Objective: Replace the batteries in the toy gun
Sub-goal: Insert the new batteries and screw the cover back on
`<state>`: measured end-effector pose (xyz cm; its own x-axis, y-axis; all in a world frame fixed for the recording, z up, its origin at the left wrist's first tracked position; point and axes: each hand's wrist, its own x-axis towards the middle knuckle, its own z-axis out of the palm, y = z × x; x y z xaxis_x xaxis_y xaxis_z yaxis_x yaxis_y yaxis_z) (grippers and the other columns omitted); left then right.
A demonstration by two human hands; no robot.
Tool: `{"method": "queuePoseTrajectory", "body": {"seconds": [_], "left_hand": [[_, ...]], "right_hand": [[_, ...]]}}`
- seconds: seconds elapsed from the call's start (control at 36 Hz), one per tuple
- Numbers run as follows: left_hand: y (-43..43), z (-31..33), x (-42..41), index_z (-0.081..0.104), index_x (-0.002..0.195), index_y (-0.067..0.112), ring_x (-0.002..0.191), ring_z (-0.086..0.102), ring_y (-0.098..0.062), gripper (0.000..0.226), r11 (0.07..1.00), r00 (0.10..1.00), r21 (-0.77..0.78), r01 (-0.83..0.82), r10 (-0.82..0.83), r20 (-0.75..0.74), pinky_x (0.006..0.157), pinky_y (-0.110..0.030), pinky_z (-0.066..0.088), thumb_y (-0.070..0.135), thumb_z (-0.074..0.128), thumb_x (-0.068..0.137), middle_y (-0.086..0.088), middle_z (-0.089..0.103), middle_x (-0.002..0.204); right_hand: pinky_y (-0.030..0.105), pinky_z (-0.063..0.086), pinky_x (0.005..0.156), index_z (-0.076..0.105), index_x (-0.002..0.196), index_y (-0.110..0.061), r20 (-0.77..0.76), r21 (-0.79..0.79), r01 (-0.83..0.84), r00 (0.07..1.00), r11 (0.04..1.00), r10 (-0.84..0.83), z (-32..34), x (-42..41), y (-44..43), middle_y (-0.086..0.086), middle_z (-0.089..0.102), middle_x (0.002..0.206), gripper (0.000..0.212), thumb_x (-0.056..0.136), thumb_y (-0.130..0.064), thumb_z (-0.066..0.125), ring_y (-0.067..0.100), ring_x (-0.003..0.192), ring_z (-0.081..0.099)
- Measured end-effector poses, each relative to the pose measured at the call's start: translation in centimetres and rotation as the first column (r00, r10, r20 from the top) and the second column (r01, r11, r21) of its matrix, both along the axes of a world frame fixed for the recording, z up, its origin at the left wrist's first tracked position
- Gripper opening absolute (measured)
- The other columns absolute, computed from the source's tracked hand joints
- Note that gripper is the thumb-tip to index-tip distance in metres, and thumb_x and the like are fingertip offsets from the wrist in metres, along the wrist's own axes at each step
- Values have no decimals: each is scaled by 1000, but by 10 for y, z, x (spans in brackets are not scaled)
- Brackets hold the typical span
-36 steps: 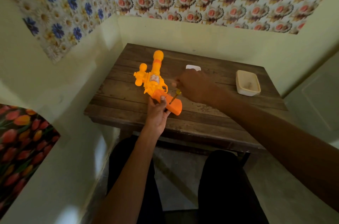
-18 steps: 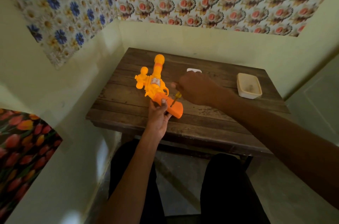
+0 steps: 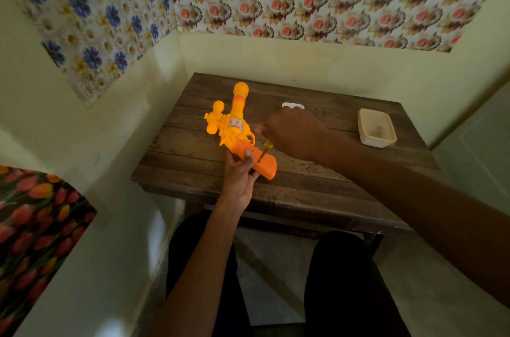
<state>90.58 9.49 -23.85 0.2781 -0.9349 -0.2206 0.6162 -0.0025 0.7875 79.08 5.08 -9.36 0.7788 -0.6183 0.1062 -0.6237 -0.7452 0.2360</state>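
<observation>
The right hand (image 3: pixel 289 132) grips a small screwdriver (image 3: pixel 263 151), its tip on the orange grip of the toy gun (image 3: pixel 237 129). The left hand (image 3: pixel 240 179) holds that grip from below, on the wooden surface (image 3: pixel 331 179). The job looks early: probably the battery cover's screw is being worked, with the batteries not yet swapped.

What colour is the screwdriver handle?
Yellow-amber. The head view shows the screwdriver under the right hand, tip on the orange grip of the toy gun.

Left hand (image 3: pixel 239 177) curled, gripping; right hand (image 3: pixel 290 131) fisted, arm outstretched.
</observation>
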Motion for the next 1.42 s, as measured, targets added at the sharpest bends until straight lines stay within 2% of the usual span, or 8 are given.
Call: {"method": "queuePoseTrajectory", "body": {"seconds": [0.19,0.53,0.75,0.89,1.0,1.14,1.31,1.42], "left_hand": [[-1,-1,-1,33,147,28,131,47,-28,75,1000,1000,-2,3,-3,-22,98,-52,44,25,66,80,-6,46,145],[-1,-2,-1,33,147,26,129,47,-26,58,1000,1000,-11,-22,22,-1,98,-51,43,16,56,95,-4,45,145],[-3,-2,0,35,146,27,131,47,-27,58,1000,1000,8,-1,1,-14,102,-55,41,16,57,94,-6,47,145],[-3,-3,-1,35,146,25,131,47,-27,57,1000,1000,0,-1,1,-26,102,-54,42,15,56,94,-6,47,144],[-3,-3,1,34,147,25,130,47,-28,63,1000,1000,6,1,-1,-26,105,-57,39,20,60,89,-8,47,144],[-3,-4,3,33,147,26,129,48,-27,63,1000,1000,-10,3,-3,-23,102,-55,42,21,60,90,-7,47,144],[-3,-9,4,34,147,27,130,49,-26,59,1000,999,-27,1,-2,-32,95,-50,47,17,56,93,-6,47,145],[-3,-11,5,34,147,28,130,49,-26,64,999,1000,-40,19,-19,-24,101,-54,44,21,60,89,-6,48,144]], "right_hand": [[3,4,56,60,59,-5,169,-33,-356,919,934,356,6,-5,5,12,60,62,24,41,7,70,24,48,58],[27,42,64,67,91,-6,123,41,-2,992,999,-3,-5,0,2,9,67,92,24,97,-20,48,25,88,62],[3,18,52,61,62,-3,281,-8,-372,890,928,359,10,-8,12,10,64,65,16,53,6,71,23,53,62],[16,30,50,34,52,-22,187,3,-123,975,992,120,0,-2,2,-2,44,55,40,75,-1,60,9,47,30],[29,42,61,65,88,-5,106,60,110,988,992,-116,-9,-4,-1,10,64,90,24,95,-23,51,24,88,60],[29,43,57,55,75,-9,71,146,129,988,981,-140,-7,-6,-7,4,54,75,37,99,-37,45,24,77,61],[7,26,61,62,70,2,306,41,-401,877,915,371,4,-10,4,17,64,74,23,71,-13,45,18,70,56],[5,16,54,63,64,-4,292,61,-268,926,961,239,-4,-6,3,12,66,70,8,57,-2,58,27,60,63]]}}
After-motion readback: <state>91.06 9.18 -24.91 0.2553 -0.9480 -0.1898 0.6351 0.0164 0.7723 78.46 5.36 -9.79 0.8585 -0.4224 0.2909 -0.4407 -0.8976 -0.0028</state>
